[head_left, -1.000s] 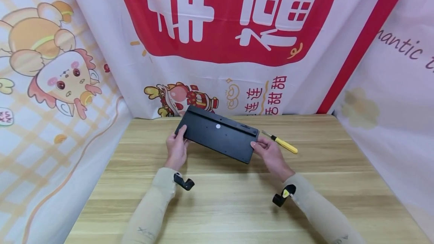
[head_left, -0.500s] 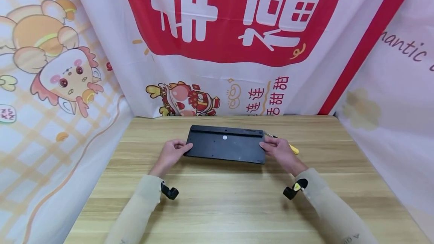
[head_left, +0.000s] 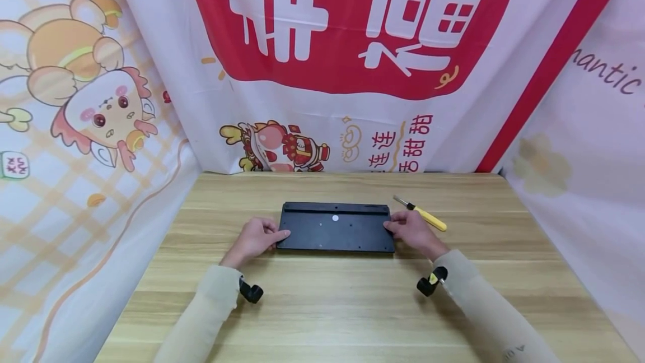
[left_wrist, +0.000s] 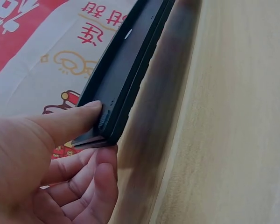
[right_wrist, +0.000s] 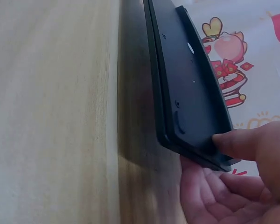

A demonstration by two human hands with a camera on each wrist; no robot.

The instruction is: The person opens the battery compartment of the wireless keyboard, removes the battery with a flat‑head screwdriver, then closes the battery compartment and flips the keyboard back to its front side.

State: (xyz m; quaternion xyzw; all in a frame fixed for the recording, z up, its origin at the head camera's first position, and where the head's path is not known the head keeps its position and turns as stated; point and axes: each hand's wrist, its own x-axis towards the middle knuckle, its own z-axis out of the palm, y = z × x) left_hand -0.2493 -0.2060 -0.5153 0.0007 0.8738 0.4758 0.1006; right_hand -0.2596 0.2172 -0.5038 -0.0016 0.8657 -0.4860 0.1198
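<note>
Left hand [head_left: 256, 238] and right hand [head_left: 414, 232] pinch a probably upturned keyboard [head_left: 336, 233].

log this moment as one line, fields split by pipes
left hand: pinches black device, left end | right hand: pinches its right end | yellow-handled screwdriver: on table, beside right hand

The left sleeve [head_left: 201, 312] is cream, with a bent black clip [head_left: 251, 292] at its cuff [head_left: 225, 280]. Right of it, a matching right sleeve [head_left: 486, 301] has dark letters [head_left: 514, 353] and a yellow-spotted black clip [head_left: 425, 287].
</note>
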